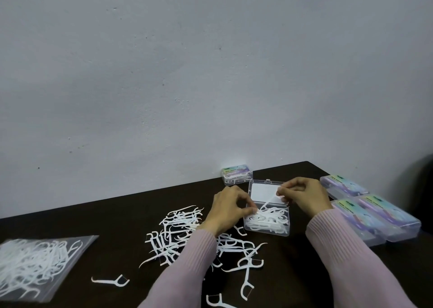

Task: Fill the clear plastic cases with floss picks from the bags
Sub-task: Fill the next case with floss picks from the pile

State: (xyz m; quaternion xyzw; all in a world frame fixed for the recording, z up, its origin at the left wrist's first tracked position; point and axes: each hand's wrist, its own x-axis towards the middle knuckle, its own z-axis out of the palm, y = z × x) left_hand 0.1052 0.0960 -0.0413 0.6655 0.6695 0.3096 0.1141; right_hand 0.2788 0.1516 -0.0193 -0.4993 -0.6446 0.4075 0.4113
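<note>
the right hand point(302, 196) pinches a single floss pick point(269, 201) at its upper end, the grip narrow around it, the pick slanting down and to the left with its lower end among the picks already lying in the open clear case point(267, 224). the left hand point(230, 210) pinches at the case's left rim, fingertips closed on what looks like another pick, though the blur makes that hard to tell. the case sits near the desk's point(131, 214) middle, its long axis running left to right, its lid point(264, 190) tipped back toward the wall point(210, 73). just left of it and under the left sleeve, a loose pile of floss picks point(185, 232) sprawls in every direction, with strays near the front edge. a clear bag of picks point(35, 263) lies flat at the desk's left, well apart from the case. one closed, filled case point(237, 174) stands against the wall behind; three more closed cases point(375, 216) crowd the right edge, leaving bare dark desk between the bag and the pile.
</note>
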